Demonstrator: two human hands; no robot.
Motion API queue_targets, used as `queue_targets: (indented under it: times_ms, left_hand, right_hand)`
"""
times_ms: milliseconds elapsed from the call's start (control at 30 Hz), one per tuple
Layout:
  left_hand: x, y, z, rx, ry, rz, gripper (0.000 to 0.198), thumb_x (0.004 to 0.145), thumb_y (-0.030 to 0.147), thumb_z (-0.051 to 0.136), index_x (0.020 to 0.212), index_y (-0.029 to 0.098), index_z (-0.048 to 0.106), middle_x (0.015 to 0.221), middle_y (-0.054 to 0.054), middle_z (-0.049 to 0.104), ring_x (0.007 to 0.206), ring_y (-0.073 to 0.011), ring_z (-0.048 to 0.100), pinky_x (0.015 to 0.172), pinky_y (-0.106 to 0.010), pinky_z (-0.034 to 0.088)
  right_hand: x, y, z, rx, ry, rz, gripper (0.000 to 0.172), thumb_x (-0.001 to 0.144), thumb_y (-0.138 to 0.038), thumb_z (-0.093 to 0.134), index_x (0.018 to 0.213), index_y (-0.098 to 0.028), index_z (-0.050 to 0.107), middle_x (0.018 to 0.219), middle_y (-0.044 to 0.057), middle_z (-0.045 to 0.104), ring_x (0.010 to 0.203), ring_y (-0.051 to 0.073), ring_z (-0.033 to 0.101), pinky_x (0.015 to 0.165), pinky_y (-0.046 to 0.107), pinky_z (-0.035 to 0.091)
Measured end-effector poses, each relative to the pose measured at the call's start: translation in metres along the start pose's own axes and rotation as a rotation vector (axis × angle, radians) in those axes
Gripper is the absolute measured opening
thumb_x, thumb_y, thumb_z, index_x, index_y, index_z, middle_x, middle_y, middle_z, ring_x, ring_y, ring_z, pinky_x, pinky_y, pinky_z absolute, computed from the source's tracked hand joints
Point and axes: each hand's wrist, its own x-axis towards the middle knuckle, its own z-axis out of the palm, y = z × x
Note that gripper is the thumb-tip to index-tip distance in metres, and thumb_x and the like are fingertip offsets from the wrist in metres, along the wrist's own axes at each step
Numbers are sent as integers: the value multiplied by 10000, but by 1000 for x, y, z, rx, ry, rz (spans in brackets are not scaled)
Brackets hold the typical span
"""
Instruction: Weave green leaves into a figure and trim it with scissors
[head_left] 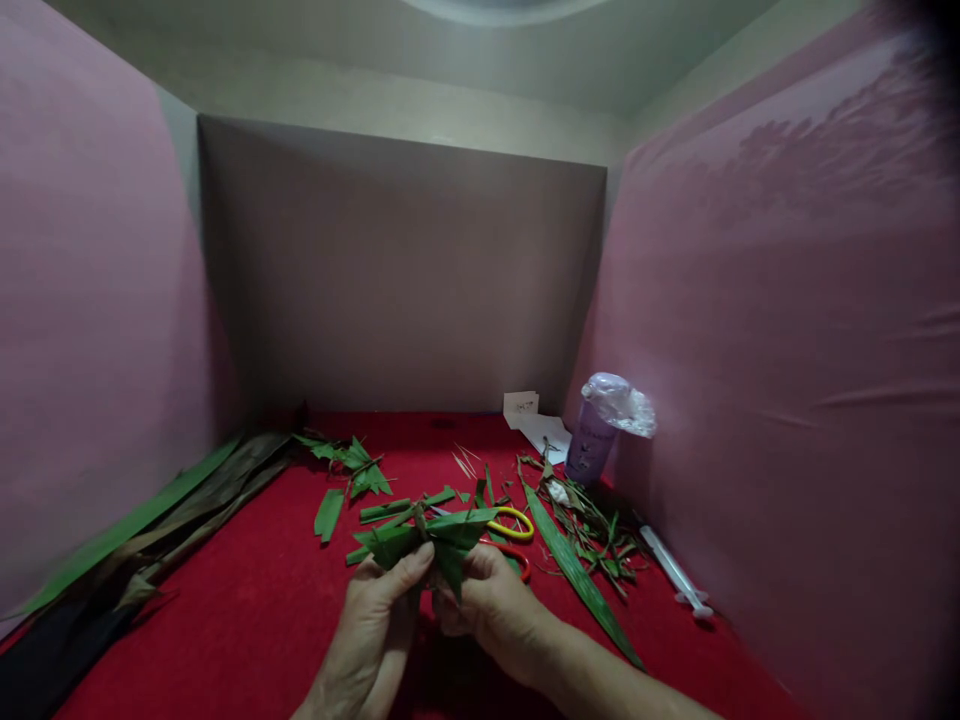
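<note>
Head view: looking down over a red cloth [247, 620], between pink walls [780, 350].
Folded green leaves [450, 548]: held up near the front middle, pointy ends sticking out sideways and down.
Left hand [375, 612]: pinching the folded green leaves, thumb on top, other fingers bunched close underneath.
Right hand [504, 608]: touching the right side of the same leaves, fingers curled close together; tips partly hidden, so cannot tell if pinching.
Yellow scissor loop [532, 524]: just past the right hand.
Red scissor loop [526, 571]: right beside that hand, partly covered.
Long green leaf [579, 573]: lying slanted on the right.
Twigs [611, 545]: heaped beside the long green leaf.
Purple cup [589, 445]: standing behind the twigs, with a clear plastic bag [634, 410] at the top.
White papers [546, 432]: lying left of the cup.
Plastic syringe [675, 572]: lying by the right wall.
Thin sticks [466, 463]: scattered near the back middle.
Cut leaves [369, 477]: lying back on the left.
Big green leaf [142, 528]: stretched along the left wall, beside brown dry leaves [176, 525].
</note>
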Motion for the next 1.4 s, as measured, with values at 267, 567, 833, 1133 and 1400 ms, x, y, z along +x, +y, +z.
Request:
queue_targets:
  times_ms: [267,567,833,1133,1400]
  left_hand:
    - [0,-2,-1,-27,6,-17,137,638,81,721,755,152,721,734,-32,728,721,-163,659,710,-247,516]
    - [2,24,1,-136,151,-180,127,712,1,605,695,95,688,685,-69,716,616,-152,662,626,-256,550]
    - [5,59,7,-107,172,-55,190,714,-25,582,740,139,675,700,-30,727,590,-135,669,589,-256,560]
    - [4,84,8,500,-48,-89,248,591,192,768,818,110,711,761,-120,738,650,-222,685,613,-290,542]
    - [-5,84,22,677,-199,-200,265,582,194,769,835,121,734,753,-119,734,665,-231,673,611,-274,502]
  right_hand:
    - [3,3,-1,-10,-47,-31,100,545,-103,598,573,-140,509,482,-58,433,432,46,341,445,195,221]
    - [4,6,-10,-406,-35,-231,223,689,-332,678,666,-142,564,561,-40,491,521,81,413,521,204,317]
    - [-7,-2,-14,-996,-78,-586,149,855,-237,526,881,-186,664,774,37,647,736,159,567,695,259,408]
    - [-15,-59,-18,-920,237,-888,183,919,-248,431,944,-188,602,893,55,598,855,169,562,770,283,435]
    - [-40,-74,12,-1464,66,-1099,214,834,-140,508,1023,-188,594,1084,85,553,1026,217,481,878,401,396]
